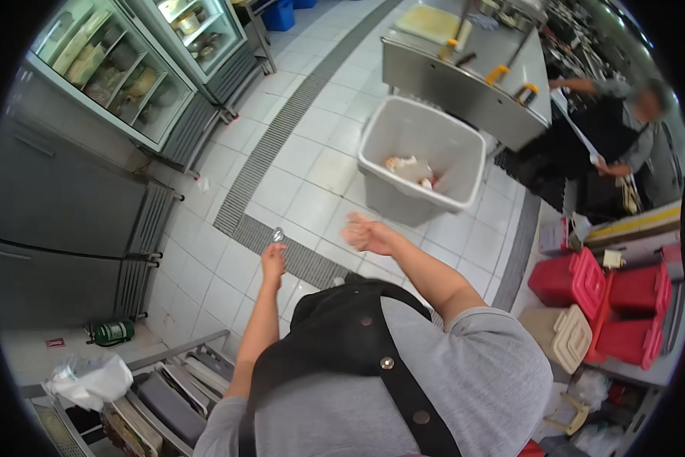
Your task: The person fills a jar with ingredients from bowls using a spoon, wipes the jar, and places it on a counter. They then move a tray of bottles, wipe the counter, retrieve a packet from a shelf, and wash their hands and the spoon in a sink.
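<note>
My left hand (275, 263) is closed around a small shiny silver object (278, 235) that looks like the bowl of a spoon; its lower part is hidden in my fingers. My right hand (367, 233) is held out in front of me, slightly blurred, with its fingers apart and nothing visible in it. Just beyond that hand stands a large grey-white bin (373, 171), with pale scraps (411, 169) at its bottom. Neither hand touches the bin.
A steel worktable (464, 95) with yellow-handled tools stands behind the bin. At the right a person in a dark apron (605, 129) holds a white sheet. Red lidded bins (567, 282) line the right side; glass-door fridges (118, 72) the left. A floor drain grate (270, 141) crosses the tiles.
</note>
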`<state>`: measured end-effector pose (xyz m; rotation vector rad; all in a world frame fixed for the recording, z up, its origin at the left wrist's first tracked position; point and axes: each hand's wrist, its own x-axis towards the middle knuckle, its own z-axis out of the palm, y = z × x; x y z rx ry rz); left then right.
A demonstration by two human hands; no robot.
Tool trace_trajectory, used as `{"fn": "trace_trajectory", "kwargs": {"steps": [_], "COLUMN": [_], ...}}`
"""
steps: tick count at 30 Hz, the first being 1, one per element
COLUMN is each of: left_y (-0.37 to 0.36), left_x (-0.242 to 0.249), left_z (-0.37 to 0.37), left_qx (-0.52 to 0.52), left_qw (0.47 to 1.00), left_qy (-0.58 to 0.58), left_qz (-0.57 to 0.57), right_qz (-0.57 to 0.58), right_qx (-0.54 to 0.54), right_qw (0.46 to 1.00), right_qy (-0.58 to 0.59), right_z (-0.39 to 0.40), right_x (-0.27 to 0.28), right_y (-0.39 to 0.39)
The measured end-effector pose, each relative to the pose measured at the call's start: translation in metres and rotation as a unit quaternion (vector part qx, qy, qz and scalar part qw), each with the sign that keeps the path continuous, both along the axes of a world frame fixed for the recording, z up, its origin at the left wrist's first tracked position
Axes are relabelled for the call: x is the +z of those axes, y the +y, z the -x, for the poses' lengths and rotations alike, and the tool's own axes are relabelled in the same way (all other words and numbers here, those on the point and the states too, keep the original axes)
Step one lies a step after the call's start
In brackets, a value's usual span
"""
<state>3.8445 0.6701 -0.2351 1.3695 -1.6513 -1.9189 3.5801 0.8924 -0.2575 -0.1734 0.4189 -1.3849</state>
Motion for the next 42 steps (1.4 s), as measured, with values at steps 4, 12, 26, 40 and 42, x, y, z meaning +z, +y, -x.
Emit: {"fn": "trace_trajectory", "kwargs": {"steps": [4,12,26,40,42], "left_y": [-0.068,-0.286,-0.540,-0.774,-0.820], "left_x": [0.039,0.082,0.074,0.121,0.101], "left_z": [0.089,0.163,0.430,0.691,0.721], "left_qx": [-0.027,-0.153,-0.503,0.017,-0.073], "left_qw": [0.971,0.929,0.859,0.959,0.988], "left_qy": [-0.010,-0.118,0.096,0.280,0.127], "left_qz": [0.239,0.314,-0.009,0.047,0.058], "right_qz": [-0.071,0.048,-0.123,-0.108,-0.138], "right_qx": [-0.016,-0.308,-0.444,-0.302,-0.310], "right_qw": [0.985,0.672,0.887,0.917,0.874], "right_qy": [0.157,0.672,0.014,0.239,0.349], "right_z": [-0.039,0.019,0.314,0.511,0.561], "right_x": [0.124,-0.020,0.028,0.158,0.127], "right_y": [-0.202,-0.489,-0.584,-0.943,-0.988]}}
